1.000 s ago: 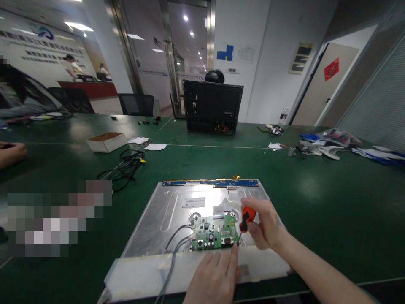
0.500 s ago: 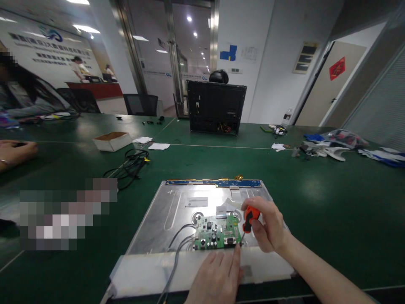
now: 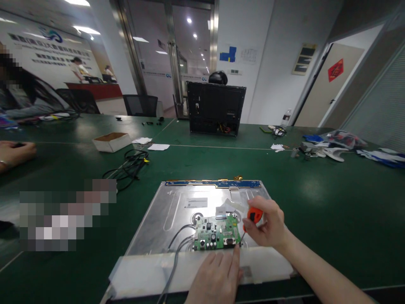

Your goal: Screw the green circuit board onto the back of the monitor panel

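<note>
Dark green bench (image 3: 332,236) lies beneath a metal panel (image 3: 158,232). The right grip (image 3: 268,223) is closed on an orange-and-black screwdriver (image 3: 255,214), its long axis slanting down-left, shaft below the fingers, tip by the circuit board (image 3: 218,232)'s near right corner. The left grip (image 3: 215,278) lies palm-down, fingers extended.

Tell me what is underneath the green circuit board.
The green circuit board sits over a silvery metal panel, with circular parts partly showing at the board's upper corners. Whatever else lies directly beneath the board is covered and cannot be seen.
</note>
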A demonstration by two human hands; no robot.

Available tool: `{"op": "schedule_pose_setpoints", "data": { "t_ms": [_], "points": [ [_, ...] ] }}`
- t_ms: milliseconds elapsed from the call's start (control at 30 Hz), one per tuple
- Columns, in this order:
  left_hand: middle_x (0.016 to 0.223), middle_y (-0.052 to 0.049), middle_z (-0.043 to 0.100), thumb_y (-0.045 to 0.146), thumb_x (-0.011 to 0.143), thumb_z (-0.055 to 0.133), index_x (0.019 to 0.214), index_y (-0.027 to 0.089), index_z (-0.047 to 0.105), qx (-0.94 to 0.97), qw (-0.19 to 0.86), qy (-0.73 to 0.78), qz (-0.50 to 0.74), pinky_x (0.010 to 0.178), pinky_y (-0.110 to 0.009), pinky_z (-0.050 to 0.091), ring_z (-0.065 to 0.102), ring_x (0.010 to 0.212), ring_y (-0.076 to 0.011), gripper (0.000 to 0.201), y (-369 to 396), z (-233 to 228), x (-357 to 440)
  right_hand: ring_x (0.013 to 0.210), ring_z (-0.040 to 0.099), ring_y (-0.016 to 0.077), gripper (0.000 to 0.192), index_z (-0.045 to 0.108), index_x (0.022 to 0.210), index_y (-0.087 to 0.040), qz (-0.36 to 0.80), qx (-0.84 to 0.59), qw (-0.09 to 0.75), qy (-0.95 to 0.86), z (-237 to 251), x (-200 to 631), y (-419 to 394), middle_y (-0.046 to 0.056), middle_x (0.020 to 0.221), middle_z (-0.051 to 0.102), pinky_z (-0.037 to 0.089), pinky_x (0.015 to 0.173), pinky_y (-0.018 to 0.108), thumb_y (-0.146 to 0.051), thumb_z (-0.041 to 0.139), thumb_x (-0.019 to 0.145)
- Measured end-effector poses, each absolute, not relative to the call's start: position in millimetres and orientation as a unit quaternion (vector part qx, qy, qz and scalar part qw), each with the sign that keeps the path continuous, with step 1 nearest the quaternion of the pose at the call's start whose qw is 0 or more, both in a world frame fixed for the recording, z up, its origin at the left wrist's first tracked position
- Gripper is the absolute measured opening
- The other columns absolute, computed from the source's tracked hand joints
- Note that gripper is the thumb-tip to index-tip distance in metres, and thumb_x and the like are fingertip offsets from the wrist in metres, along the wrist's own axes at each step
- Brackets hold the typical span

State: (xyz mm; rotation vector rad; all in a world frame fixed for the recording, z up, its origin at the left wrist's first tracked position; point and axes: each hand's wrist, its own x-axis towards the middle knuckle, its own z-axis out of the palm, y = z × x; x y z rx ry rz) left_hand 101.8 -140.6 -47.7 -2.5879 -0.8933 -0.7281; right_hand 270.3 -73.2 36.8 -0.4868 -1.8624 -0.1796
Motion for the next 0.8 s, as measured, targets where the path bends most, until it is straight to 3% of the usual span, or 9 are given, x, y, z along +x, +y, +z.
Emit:
{"op": "schedule_pose_setpoints", "data": {
  "t_ms": [267,567,800],
  "points": [
    [0.073,-0.006,0.063,0.011,0.100,0.019,0.118,0.002,0.051,-0.904,0.151,-0.311,-0.251,0.055,-0.032,0.047,0.061,0.060,-0.0187,0.039,-140.4,-48.4,102.1,0.057,0.058,0.0147,0.031,0.047,0.118,-0.016,-0.019,-0.213,0.541,-0.814,35.6,276.0,-76.4,0.003,0.076,0.060,0.046,0.051,0.028,-0.019,0.039,0.088],
    [0.071,-0.006,0.062,0.012,0.101,0.016,0.117,0.001,0.051,-0.904,0.163,-0.306,-0.251,0.053,-0.032,0.045,0.060,0.057,-0.0186,0.040,-139.5,-47.3,102.3,0.047,0.048,0.0111,0.040,0.043,0.125,-0.017,-0.048,-0.206,0.576,-0.789,30.6,270.5,-73.8,-0.004,0.065,0.052,0.040,0.043,0.024,-0.015,0.049,0.085],
    [0.071,-0.006,0.062,0.013,0.101,0.016,0.117,0.002,0.052,-0.901,0.171,-0.308,-0.252,0.055,-0.031,0.044,0.059,0.058,-0.0180,0.041,-139.3,-47.4,101.6,0.046,0.049,0.0112,0.030,0.047,0.118,-0.017,-0.074,-0.200,0.556,-0.803,35.8,271.0,-73.4,-0.005,0.061,0.052,0.038,0.042,0.024,-0.020,0.048,0.088]
  ]
}}
